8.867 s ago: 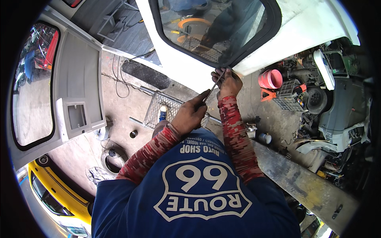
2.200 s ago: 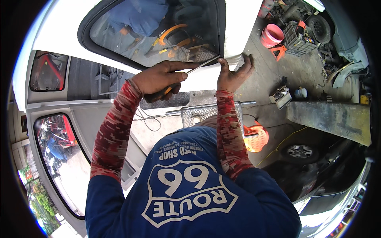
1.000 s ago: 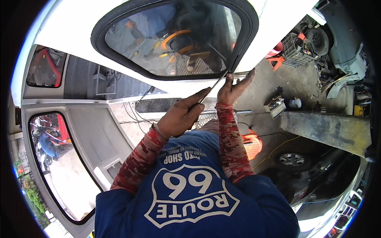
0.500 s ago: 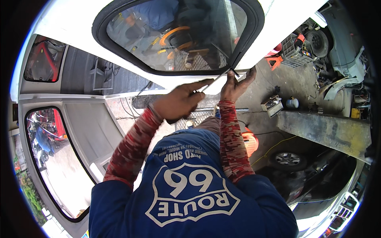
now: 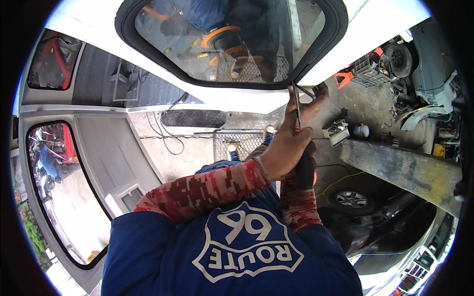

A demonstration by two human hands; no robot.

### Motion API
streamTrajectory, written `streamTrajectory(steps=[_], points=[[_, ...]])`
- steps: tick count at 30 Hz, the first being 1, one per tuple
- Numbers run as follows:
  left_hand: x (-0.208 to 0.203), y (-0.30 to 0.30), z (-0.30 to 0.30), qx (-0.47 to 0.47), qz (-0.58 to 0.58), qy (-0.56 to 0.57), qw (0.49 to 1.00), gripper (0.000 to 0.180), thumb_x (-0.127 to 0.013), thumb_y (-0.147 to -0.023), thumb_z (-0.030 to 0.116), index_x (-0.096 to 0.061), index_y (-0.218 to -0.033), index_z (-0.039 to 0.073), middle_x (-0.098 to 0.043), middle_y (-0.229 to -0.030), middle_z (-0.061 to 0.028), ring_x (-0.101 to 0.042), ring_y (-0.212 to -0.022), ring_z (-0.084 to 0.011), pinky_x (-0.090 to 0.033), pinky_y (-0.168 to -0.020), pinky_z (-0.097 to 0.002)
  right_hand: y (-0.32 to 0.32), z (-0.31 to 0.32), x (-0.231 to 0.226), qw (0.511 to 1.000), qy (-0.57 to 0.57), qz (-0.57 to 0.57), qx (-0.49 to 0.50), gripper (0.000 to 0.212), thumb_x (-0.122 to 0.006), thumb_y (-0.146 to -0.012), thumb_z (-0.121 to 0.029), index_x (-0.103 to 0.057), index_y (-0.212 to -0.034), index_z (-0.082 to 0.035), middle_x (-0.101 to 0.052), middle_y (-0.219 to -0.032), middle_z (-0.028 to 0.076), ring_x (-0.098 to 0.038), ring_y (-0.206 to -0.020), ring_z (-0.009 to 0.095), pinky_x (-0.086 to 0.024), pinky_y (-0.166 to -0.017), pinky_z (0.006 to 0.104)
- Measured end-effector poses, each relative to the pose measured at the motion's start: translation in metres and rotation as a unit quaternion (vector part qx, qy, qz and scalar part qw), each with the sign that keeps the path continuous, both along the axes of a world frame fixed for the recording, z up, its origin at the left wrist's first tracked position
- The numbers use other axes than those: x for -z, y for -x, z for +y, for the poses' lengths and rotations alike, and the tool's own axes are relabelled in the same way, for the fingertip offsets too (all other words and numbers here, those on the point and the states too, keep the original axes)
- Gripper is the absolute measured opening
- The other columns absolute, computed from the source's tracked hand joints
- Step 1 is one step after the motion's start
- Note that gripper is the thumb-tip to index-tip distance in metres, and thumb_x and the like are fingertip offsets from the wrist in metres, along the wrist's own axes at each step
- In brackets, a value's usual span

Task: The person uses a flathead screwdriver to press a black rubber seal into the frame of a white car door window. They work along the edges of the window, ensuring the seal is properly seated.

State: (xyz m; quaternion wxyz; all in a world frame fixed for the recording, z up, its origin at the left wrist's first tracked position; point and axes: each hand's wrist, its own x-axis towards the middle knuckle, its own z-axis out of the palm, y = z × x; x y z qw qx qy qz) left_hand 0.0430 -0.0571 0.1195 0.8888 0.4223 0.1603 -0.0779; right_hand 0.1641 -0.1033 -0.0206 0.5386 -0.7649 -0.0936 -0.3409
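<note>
A white vehicle panel [image 5: 237, 101] holds a rounded window [image 5: 197, 49] framed by a black rubber seal [image 5: 222, 88]. At the seal's lower right corner, my right hand [image 5: 310, 109] pinches a loose end of black rubber strip [image 5: 306, 92] between thumb and fingers. My left hand [image 5: 286, 150] crosses in front of the right wrist, closed on a slim metal rod-like tool [image 5: 298, 111]. The tool stands nearly upright, its tip at the seal's corner. Its grip end is hidden in my left hand, so the exact kind does not show.
I stand above a metal mesh step [image 5: 222, 145]. A white vehicle door [image 5: 106, 148] with a window is on my left. On the right are a crate [image 5: 370, 71], a box of small items [image 5: 336, 132], a long metal panel [image 5: 400, 165] and a dark car [image 5: 385, 212].
My left hand has swung right, in front of the right wrist, turning the tool from slanted to nearly upright. My right hand stays at the seal's corner. The view has shifted slightly.
</note>
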Motion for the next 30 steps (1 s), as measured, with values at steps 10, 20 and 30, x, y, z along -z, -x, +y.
streamTrajectory(steps=[10, 20, 30], points=[[0.032, 0.021, 0.079, 0.135, -0.036, -0.226, 0.964, 0.066, -0.048, -0.1, 0.01, -0.027, -0.162, 0.007, -0.051, -0.077, 0.0005, -0.046, -0.066, -0.0075, -0.046, -0.063, -0.0251, -0.008, -0.027, -0.039, 0.991, 0.115, 0.042, -0.057, 0.101, -0.094, -0.069, -0.025, -0.041, -0.147, 0.01, -0.06, -0.134, 0.03, -0.063, -0.12, 0.042, -0.055, -0.093, 0.0441], [0.085, 0.019, 0.05, -0.019, -0.166, -0.473, 0.865, 0.066, -0.046, -0.101, 0.012, -0.025, -0.163, 0.017, -0.07, -0.096, -0.019, -0.068, -0.07, -0.0327, -0.054, -0.073, -0.0446, -0.004, -0.029, -0.039, 0.983, 0.124, 0.095, -0.1, 0.098, -0.082, -0.085, -0.027, -0.024, -0.156, 0.007, -0.039, -0.154, 0.032, -0.049, -0.136, 0.044, -0.05, -0.104, 0.0471], [0.096, 0.019, 0.05, 0.066, -0.073, -0.167, 0.981, 0.064, -0.044, -0.102, 0.017, -0.025, -0.163, 0.015, -0.063, -0.076, -0.0136, -0.056, -0.053, -0.0262, -0.052, -0.061, -0.0415, -0.01, -0.023, -0.01, 0.972, 0.211, -0.002, -0.105, 0.098, -0.06, -0.101, -0.037, 0.006, -0.159, 0.007, -0.004, -0.164, 0.036, -0.013, -0.151, 0.055, -0.02, -0.122, 0.0597]])
